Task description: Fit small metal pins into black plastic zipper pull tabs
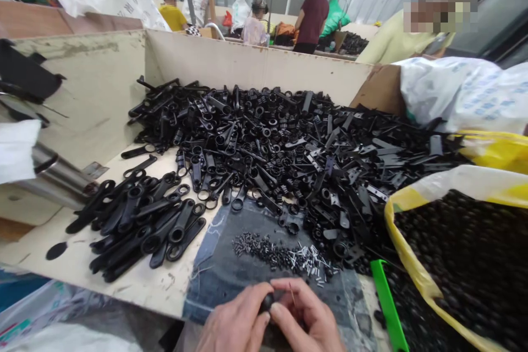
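Note:
Close to the front edge of the table, my left hand (237, 316) pinches a small round black plastic part (267, 302) between thumb and fingers. My right hand (307, 313) is closed against the same part from the other side, its thumb and forefinger meeting the left fingertips; anything else within it is hidden. Both hands are over a dark mat (223, 269). Just beyond them lies a heap of small black pieces (264, 250) beside short silvery pins (309, 261).
Black long-handled plastic parts (144, 220) are stacked at left. A large pile of black parts (256, 132) fills the back. At right stand a green strip (388, 305) and a yellow-white bag (398, 220) of black pieces. Several people are beyond the tan wall (247, 58).

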`<state>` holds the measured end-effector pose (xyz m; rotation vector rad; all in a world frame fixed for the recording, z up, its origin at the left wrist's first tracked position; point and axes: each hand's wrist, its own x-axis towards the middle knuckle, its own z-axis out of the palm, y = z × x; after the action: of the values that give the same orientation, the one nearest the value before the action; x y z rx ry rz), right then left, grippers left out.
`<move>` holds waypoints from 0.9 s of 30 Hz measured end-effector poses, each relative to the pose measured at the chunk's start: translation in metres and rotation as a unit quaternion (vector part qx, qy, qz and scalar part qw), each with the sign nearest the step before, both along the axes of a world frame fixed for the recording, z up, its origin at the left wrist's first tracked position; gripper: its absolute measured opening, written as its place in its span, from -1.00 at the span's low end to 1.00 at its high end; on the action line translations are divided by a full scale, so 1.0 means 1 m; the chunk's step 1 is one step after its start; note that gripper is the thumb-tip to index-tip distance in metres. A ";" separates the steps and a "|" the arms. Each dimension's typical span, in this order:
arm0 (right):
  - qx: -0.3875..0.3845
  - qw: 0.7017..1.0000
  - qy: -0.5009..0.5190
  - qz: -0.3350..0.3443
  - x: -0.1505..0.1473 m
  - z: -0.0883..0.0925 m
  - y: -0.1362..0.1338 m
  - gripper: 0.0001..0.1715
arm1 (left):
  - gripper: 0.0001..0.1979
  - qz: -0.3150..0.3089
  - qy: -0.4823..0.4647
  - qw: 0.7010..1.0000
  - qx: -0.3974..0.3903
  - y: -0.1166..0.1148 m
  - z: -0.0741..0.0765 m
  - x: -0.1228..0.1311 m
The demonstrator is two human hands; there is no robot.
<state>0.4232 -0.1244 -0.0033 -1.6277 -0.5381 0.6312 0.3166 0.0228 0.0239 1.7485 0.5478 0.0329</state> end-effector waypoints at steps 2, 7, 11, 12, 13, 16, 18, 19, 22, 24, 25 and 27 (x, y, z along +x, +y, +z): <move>0.004 0.999 0.017 0.038 0.007 0.003 0.002 -0.44 | -0.69 0.055 -0.015 0.996 0.075 -0.002 -0.009 -0.002; -0.023 0.996 0.054 0.064 0.019 0.013 0.016 -0.48 | -0.50 0.130 -0.004 0.991 0.019 -0.004 -0.007 -0.007; -0.038 0.995 -0.025 0.088 0.020 0.024 0.024 -0.59 | -0.68 0.072 0.029 0.991 -0.106 0.012 0.004 -0.009; -0.039 0.994 -0.058 0.083 0.020 0.028 0.024 -0.62 | -0.69 0.050 0.029 0.990 -0.130 0.015 0.006 -0.009; -0.034 0.993 -0.086 0.074 0.019 0.031 0.025 -0.65 | -0.68 0.029 0.036 0.987 -0.152 0.018 0.007 -0.009; -0.005 0.989 -0.134 0.057 0.016 0.039 0.025 -0.72 | -0.63 -0.020 0.077 0.977 -0.200 0.021 0.009 -0.006; 0.010 0.988 -0.140 0.071 0.017 0.042 0.025 -0.73 | -0.65 -0.040 0.090 0.971 -0.219 0.020 0.010 -0.003; 0.012 0.987 -0.139 0.082 0.017 0.043 0.025 -0.72 | -0.66 -0.046 0.095 0.968 -0.226 0.019 0.011 -0.002; 0.007 0.985 -0.125 0.121 0.021 0.043 0.024 -0.70 | -0.63 -0.062 0.114 0.961 -0.243 0.017 0.014 0.001; -0.014 0.983 -0.115 0.140 0.023 0.041 0.022 -0.72 | -0.59 -0.060 0.121 0.960 -0.245 0.016 0.016 0.001; -0.028 0.983 -0.111 0.146 0.024 0.040 0.021 -0.73 | -0.58 -0.057 0.121 0.961 -0.243 0.016 0.017 0.000; -0.052 0.981 -0.109 0.155 0.024 0.038 0.020 -0.73 | -0.60 -0.055 0.121 0.963 -0.236 0.015 0.019 -0.001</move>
<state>0.4474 -0.1048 0.0347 -1.7376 -0.9453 0.7230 0.3158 0.0381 0.0428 1.3171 0.5802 -0.3672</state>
